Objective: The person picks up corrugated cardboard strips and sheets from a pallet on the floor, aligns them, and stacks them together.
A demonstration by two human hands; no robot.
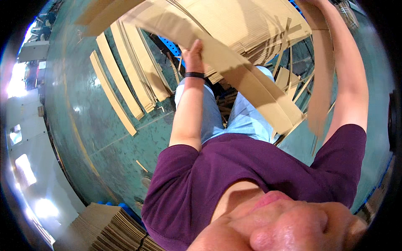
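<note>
Cardboard strip (251,83), long and pale brown, is up in the air before the person, slanting over the legs from ten o'clock to four o'clock of the left hand (193,58). That hand's grip is closed on the strip's near edge, the thumb laid against the cardboard; the other fingers are mostly hidden from where I stand. Toward ten o'clock the strip blurs, and I can't make out whether the smeared brown piece (106,14) there belongs to it.

At two o'clock the right hand (317,1) is nearly all cut off by the top edge, so I can't tell how far open its grip is or what it has hold of. A second strip (322,75) hangs just beside that forearm, its lower end too blurred to read.

Several loose strips (125,71) lie on the green floor (96,138), between eight and ten o'clock. Toward one o'clock are large sheets (251,25), their far side out of view, with a mostly covered blue part (167,44) near them. Narrow scraps (289,79) tangle around three to four o'clock, partly hidden by the cardboard. A darkened stack (109,226) sits at seven o'clock, its bottom cut off.
</note>
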